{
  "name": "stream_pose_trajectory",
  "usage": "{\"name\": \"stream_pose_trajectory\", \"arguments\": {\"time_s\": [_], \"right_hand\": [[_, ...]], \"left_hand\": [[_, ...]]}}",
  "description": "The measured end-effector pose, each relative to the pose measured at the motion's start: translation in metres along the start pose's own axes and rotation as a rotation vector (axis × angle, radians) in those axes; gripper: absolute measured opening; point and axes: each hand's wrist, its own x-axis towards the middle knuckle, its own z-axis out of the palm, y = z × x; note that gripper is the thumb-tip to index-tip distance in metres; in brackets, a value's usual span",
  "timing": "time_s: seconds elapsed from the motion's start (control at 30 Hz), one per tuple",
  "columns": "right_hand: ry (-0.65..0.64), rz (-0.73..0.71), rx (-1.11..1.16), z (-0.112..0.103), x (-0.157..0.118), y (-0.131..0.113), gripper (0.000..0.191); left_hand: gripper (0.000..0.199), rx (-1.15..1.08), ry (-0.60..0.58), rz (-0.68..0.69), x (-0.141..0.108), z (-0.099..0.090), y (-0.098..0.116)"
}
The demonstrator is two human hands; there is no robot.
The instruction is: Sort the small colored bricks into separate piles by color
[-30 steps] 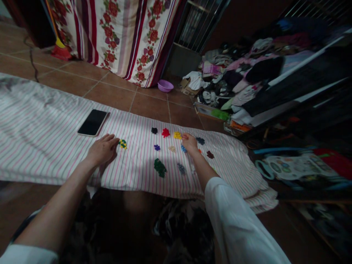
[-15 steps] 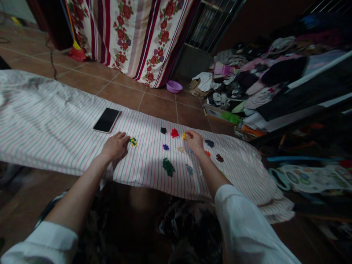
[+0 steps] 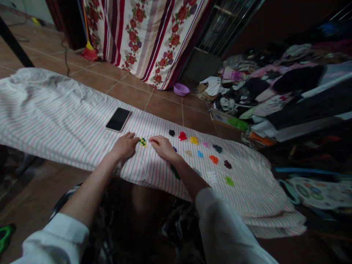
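Note:
On the striped cloth (image 3: pixel 154 172), a small green and yellow piece (image 3: pixel 142 142) lies between my hands. My left hand (image 3: pixel 125 146) rests flat beside it, fingers spread and fingertips at its left edge. Just to its right, my right hand (image 3: pixel 162 146) has thumb and fingers pinched together; what they hold, if anything, is too small to make out. Small colored piles lie to the right, among them black (image 3: pixel 171 132), red (image 3: pixel 182 136), yellow (image 3: pixel 194 140), orange (image 3: pixel 213 159) and lime green (image 3: pixel 229 180). My right forearm partly covers a dark green pile (image 3: pixel 175 171).
A phone (image 3: pixel 118 119) lies on the cloth behind my left hand. Beyond are a floral curtain (image 3: pixel 134 40), a purple basin (image 3: pixel 181 89) and a red broom (image 3: pixel 90 54). Heaped clothes (image 3: pixel 264 80) fill the right side.
My right hand has moved left from the yellow pile to beside the green and yellow piece. My left hand stays near that piece. The whole view has shifted slightly.

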Motion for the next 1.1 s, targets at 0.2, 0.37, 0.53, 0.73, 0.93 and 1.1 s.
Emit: {"name": "stream_pose_trajectory", "arguments": {"time_s": [0.2,0.37,0.53,0.73,0.93,1.1], "right_hand": [[-0.117,-0.027,-0.102,0.018,0.008,-0.008,0.025],[-0.101,0.021,-0.146,0.025,0.010,-0.008,0.028],[-0.063,0.028,-0.129,0.029,0.009,-0.008,0.023],[-0.002,-0.001,-0.074,0.027,0.005,-0.007,0.012],[0.037,0.035,0.004,0.022,0.001,-0.006,0.008],[0.047,0.057,0.041,0.020,-0.002,-0.004,0.012]], "left_hand": [[0.041,-0.006,-0.007,0.014,-0.001,-0.002,-0.002],[0.037,-0.036,0.030,0.032,-0.001,0.001,-0.004],[0.033,-0.047,0.018,0.024,-0.001,-0.001,-0.004],[0.033,-0.052,0.003,0.023,-0.001,-0.002,-0.003],[0.037,-0.025,0.003,0.019,-0.001,-0.004,0.000],[0.037,-0.028,-0.010,0.009,-0.001,-0.005,0.000]]}}
